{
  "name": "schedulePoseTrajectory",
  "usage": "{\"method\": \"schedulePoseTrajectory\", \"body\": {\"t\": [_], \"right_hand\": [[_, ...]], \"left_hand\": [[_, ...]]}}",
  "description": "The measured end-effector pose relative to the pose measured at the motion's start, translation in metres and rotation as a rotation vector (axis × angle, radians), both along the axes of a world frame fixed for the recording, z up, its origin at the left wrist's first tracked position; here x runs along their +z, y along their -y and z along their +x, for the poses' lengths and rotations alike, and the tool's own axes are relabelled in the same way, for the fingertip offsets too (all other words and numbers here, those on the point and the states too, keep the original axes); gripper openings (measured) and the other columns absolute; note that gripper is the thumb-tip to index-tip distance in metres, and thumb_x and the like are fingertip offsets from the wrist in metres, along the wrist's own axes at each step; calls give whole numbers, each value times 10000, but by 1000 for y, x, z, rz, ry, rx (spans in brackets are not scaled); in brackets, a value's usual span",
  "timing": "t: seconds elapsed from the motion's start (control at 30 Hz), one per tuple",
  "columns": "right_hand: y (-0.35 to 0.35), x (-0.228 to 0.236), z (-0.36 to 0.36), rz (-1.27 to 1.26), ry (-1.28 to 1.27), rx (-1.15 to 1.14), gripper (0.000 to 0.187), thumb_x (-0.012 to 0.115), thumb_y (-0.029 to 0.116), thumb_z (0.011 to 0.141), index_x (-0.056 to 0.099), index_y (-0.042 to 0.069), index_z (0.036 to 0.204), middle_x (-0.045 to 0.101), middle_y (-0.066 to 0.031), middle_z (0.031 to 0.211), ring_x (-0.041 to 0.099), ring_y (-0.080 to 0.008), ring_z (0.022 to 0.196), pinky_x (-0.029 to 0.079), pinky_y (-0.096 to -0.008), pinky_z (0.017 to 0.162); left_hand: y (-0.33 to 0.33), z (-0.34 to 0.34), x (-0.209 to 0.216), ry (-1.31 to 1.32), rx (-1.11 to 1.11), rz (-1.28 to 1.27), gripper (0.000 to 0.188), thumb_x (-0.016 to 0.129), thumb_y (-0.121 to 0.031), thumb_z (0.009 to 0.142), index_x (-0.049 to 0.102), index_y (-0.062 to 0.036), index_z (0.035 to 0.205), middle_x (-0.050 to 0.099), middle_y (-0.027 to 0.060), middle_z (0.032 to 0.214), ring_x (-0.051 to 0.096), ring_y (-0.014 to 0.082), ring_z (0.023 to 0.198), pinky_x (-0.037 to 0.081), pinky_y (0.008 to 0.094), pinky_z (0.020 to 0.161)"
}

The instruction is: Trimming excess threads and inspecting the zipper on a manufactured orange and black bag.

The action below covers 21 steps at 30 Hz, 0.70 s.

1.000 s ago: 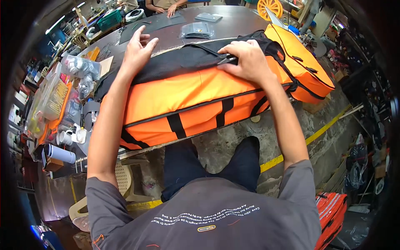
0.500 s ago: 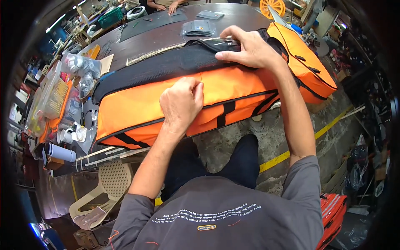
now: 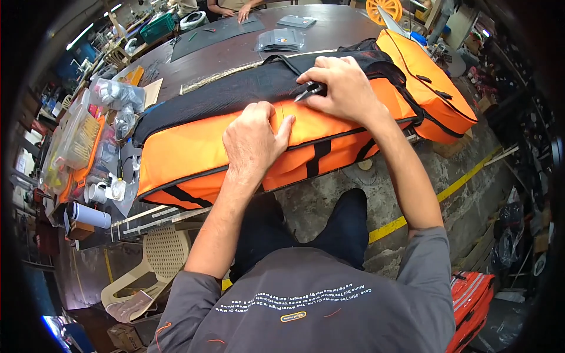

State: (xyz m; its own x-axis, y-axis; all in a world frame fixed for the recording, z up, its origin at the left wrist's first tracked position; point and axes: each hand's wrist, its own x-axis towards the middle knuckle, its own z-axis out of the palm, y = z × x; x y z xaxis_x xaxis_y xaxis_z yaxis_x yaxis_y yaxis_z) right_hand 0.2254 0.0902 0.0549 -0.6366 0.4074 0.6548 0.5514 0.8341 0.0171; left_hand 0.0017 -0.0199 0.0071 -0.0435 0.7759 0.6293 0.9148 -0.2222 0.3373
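Observation:
A long orange bag (image 3: 194,141) with black piping and a black mesh panel (image 3: 218,94) lies across the table's near edge. My left hand (image 3: 250,138) is on its orange top, fingers curled and thumb out to the side, gripping the fabric. A thin dark thread (image 3: 281,108) shows on the orange fabric just beyond that hand. My right hand (image 3: 344,88) is closed around small black-handled snips (image 3: 309,90), their pointed metal tip turned toward my left hand, just above the bag. Part of the snips is hidden by my fingers.
A second orange bag (image 3: 424,85) adjoins at the right. Clear plastic packets (image 3: 281,40) lie on the dark table beyond. Plastic boxes (image 3: 76,141), a white tumbler (image 3: 91,216) and a mug (image 3: 94,193) crowd the left. A beige chair (image 3: 168,250) stands below. Another person's hands (image 3: 242,12) work at the far side.
My right hand has come left and nearer, from the mesh panel to beside my left hand, with the snips now plainly visible. My left thumb has moved away from the curled fingers.

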Motion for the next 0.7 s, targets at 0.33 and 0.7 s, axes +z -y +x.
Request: {"method": "schedulePoseTrajectory", "body": {"t": [0.33, 0.7], "right_hand": [[-25, 16, -15, -326, 61, -81, 416, 834, 479, 991, 829, 65, 1030, 796, -206, 926, 793, -432, 955, 616, -545, 836], [25, 18, 14, -122, -30, 17, 349, 794, 378, 1060, 727, 121, 1287, 798, -68, 1229, 757, -275, 1173, 462, -456, 1072]], "left_hand": [[-13, 0, -12, 50, -4, 85, 114, 824, -191, 952, 793, -82, 961, 745, 91, 776, 759, 321, 723, 594, 450, 689], [46, 1, -2, 417, -371, 23, 103, 707, -66, 927, 652, -82, 841, 540, 67, 650, 539, 312, 560, 427, 445, 637]]}}
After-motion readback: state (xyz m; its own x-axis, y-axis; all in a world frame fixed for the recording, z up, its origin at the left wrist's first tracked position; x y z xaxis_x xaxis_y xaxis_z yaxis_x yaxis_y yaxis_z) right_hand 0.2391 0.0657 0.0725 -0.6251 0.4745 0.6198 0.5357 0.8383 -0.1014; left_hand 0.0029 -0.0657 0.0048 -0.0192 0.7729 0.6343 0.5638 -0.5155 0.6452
